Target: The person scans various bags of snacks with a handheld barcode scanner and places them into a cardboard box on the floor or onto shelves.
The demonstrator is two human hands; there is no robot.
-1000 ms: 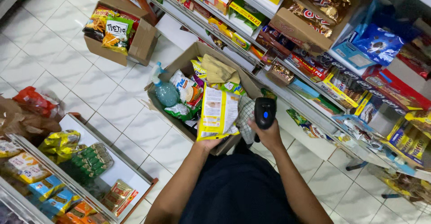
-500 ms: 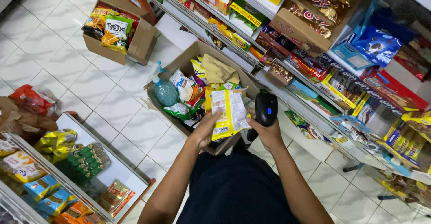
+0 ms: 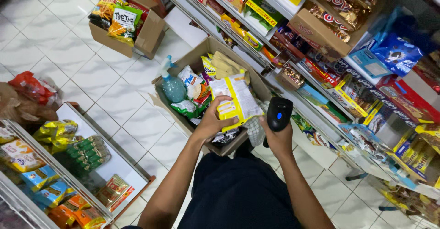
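Where the head view looks down, the left hand [image 3: 211,122] has its grip closed around a yellow snack packet [image 3: 236,101], held just above an open cardboard box [image 3: 207,46] of goods on the tiled floor [image 3: 82,77]. The right hand [image 3: 277,139] clasps a black barcode scanner [image 3: 278,114] just beside the packet, near the stocked shelves [image 3: 321,80].
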